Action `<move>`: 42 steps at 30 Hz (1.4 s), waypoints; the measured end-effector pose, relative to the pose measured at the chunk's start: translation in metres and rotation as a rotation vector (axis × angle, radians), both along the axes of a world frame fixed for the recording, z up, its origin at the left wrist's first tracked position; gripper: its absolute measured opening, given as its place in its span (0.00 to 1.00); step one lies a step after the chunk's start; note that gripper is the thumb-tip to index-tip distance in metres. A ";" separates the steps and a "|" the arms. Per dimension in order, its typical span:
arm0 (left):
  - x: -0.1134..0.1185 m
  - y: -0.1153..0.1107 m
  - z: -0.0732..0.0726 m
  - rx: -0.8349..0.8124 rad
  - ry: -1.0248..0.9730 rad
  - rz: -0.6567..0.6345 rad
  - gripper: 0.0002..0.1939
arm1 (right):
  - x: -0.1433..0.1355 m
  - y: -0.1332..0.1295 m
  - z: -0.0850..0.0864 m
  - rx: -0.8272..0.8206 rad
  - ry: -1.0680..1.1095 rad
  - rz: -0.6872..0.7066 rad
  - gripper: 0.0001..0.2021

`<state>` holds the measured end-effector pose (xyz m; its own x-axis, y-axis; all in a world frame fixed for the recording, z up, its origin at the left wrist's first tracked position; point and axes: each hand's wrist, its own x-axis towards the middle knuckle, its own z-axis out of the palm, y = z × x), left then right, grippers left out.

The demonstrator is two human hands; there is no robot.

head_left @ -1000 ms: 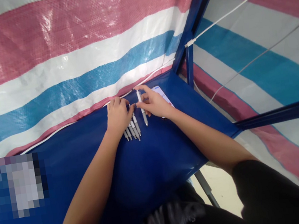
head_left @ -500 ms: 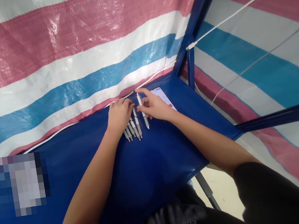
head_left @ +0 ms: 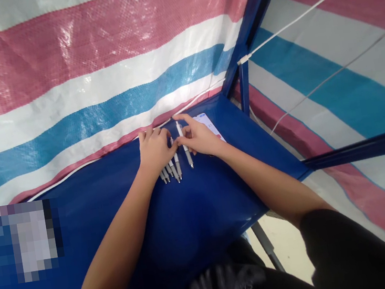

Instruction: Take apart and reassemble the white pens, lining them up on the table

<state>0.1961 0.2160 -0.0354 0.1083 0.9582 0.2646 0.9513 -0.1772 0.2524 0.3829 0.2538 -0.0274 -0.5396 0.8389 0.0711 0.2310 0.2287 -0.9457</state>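
Observation:
Several white-and-grey pens (head_left: 175, 172) lie side by side on the blue tabletop (head_left: 189, 222), their tips toward me. My left hand (head_left: 156, 147) covers their upper parts with its fingers curled over the far ends. Its thumb stretches right across the pens and comes close to my right thumb. A single pen (head_left: 187, 154), set a little apart to the right, is pinched between the thumb and fingers of my right hand (head_left: 196, 136). Its tip points toward me too. Under and behind my right hand lies a phone (head_left: 215, 129) with a lit screen, partly covered.
A striped plastic sheet (head_left: 96, 81) hangs along the table's back edge, with a white cable (head_left: 70, 175) at its foot. Blue frame posts (head_left: 244, 83) stand at the right corner. A blurred-out object (head_left: 35, 240) lies at the left.
My left thumb has swung out to the right over the pens, toward my right hand. The pens under it have shifted slightly. My right hand has barely moved, still with its pen.

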 end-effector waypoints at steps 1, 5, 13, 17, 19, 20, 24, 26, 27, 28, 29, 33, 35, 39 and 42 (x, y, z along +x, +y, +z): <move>0.001 0.001 -0.002 0.003 -0.042 -0.006 0.08 | 0.000 0.000 0.001 -0.007 0.003 -0.002 0.31; 0.001 0.009 -0.006 0.009 -0.251 -0.004 0.11 | 0.000 0.003 -0.001 -0.020 0.028 -0.024 0.26; -0.020 0.025 0.005 -0.052 -1.132 -0.035 0.10 | 0.001 0.005 0.000 -0.030 0.065 -0.051 0.23; -0.028 0.026 0.012 -0.151 -1.415 0.000 0.06 | 0.002 0.004 -0.001 -0.007 0.031 -0.013 0.28; -0.027 0.024 0.015 -0.172 -1.513 0.032 0.05 | 0.001 0.004 -0.003 0.035 0.015 -0.009 0.31; -0.027 0.023 0.017 -0.176 -1.548 0.052 0.06 | 0.001 0.004 -0.004 0.058 0.003 -0.008 0.30; -0.024 0.017 0.020 -0.225 -1.613 0.107 0.09 | 0.000 0.004 -0.004 0.103 -0.056 0.009 0.22; -0.024 0.014 0.020 -0.257 -1.625 0.121 0.10 | 0.001 0.003 -0.002 0.084 -0.083 0.011 0.21; -0.024 0.012 0.020 -0.272 -1.628 0.128 0.11 | 0.001 0.002 -0.001 0.072 -0.095 0.014 0.20; -0.025 0.010 0.019 -0.284 -1.628 0.134 0.11 | 0.001 0.001 0.001 0.064 -0.104 0.019 0.20; -0.027 0.009 0.018 -0.291 -1.623 0.137 0.10 | 0.001 0.000 0.002 0.063 -0.110 0.026 0.20; -0.039 0.001 0.013 -0.229 -1.594 0.152 0.11 | 0.000 -0.002 0.004 0.109 -0.138 0.035 0.24; -0.050 -0.004 0.011 -0.144 -1.598 0.203 0.10 | 0.000 -0.002 0.002 0.137 -0.183 0.029 0.26; -0.071 -0.017 0.005 -0.087 -1.612 0.288 0.09 | 0.001 -0.001 -0.001 0.167 -0.244 0.060 0.21; -0.076 -0.027 0.000 -0.084 -1.636 0.307 0.08 | 0.002 -0.001 -0.001 0.181 -0.247 0.066 0.21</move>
<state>0.1200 0.1886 -0.0356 -0.3951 0.9065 -0.1485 -0.3149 0.0182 0.9490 0.3846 0.2528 -0.0286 -0.6120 0.7872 0.0762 0.4281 0.4107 -0.8050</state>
